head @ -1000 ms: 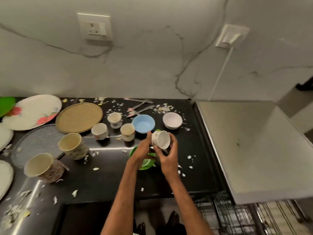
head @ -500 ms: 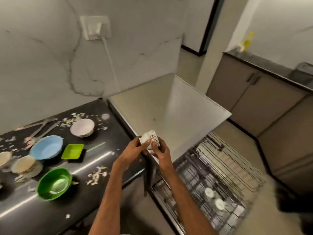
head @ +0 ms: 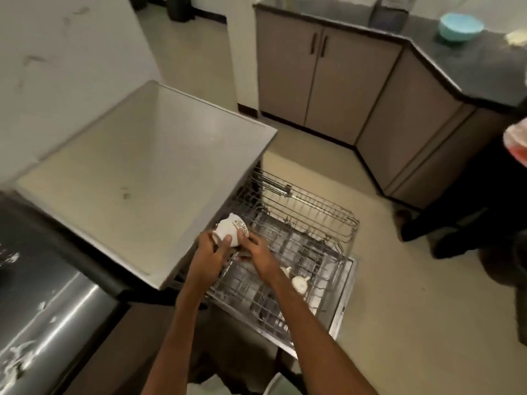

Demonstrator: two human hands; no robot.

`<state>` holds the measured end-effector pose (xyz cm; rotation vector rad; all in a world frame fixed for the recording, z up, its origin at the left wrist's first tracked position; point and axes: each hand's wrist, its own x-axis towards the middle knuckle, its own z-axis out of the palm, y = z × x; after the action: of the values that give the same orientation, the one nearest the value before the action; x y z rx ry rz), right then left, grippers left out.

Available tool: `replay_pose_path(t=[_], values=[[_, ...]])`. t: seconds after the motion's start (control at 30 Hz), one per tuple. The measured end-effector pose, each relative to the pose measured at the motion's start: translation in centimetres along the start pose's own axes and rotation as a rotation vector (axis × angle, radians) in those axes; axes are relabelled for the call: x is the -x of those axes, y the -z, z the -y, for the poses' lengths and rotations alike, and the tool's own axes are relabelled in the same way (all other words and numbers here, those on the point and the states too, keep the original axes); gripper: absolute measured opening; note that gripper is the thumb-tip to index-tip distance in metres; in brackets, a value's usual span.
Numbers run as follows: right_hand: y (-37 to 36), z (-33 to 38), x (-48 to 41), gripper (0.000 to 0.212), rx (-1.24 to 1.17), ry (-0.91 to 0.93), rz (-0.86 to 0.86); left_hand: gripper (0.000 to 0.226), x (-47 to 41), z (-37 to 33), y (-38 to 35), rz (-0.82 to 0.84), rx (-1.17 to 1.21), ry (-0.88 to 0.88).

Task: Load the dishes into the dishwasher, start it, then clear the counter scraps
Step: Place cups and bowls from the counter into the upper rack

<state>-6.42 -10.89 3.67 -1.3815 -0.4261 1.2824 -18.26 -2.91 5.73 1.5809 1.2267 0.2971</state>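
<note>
A small white patterned cup (head: 229,230) is held between both hands, tilted on its side. My left hand (head: 212,253) grips its base from the left and my right hand (head: 256,253) holds its patterned side. The cup hangs over the near left corner of the pulled-out wire dishwasher rack (head: 308,223). A lower rack (head: 285,292) holds a white cup (head: 299,283) lying among the tines. The dishwasher's flat grey top (head: 137,178) lies just left of my hands.
The black counter (head: 42,283) with white scraps (head: 17,357) is at the lower left. Beige cabinets (head: 322,78) under a dark countertop with a light blue bowl (head: 460,27) stand across the floor. Another person's dark-clothed legs (head: 456,223) are at the right.
My view swung right from the counter of dishes to the open dishwasher. Both hands carried the cup from above the counter to over the upper rack.
</note>
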Motion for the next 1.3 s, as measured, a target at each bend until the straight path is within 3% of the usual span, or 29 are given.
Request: replay_pose_path(t=[0.07, 0.2, 0.37, 0.5, 0.77, 1.3], values=[[1.1, -1.5, 0.2, 0.050, 0.030, -0.040, -0.060, 0.042, 0.1, 0.5, -1.8, -0.073, -0.170, 0.018], [4.4, -7.5, 1.2, 0.067, 0.080, -0.142, -0.217, 0.050, -1.0, 2.7, -5.6, -0.035, -0.515, 0.046], [8.0, -13.9, 3.8, 0.037, 0.090, -0.232, -0.379, 0.059, -5.7, 6.4, -9.0, 0.115, -0.761, 0.042], [9.3, -16.2, 4.1, 0.011, 0.061, -0.267, -0.448, 0.068, -9.6, 8.9, -11.2, 0.209, -0.850, 0.079], [10.2, -17.0, -0.9, 0.030, 0.087, -0.265, -0.510, 0.068, -12.7, 12.3, -14.5, 0.307, -1.032, -0.005], [10.6, -17.1, -5.0, 0.026, 0.164, -0.264, -0.550, 0.070, -13.8, 14.0, -16.5, 0.345, -1.082, -0.160]])
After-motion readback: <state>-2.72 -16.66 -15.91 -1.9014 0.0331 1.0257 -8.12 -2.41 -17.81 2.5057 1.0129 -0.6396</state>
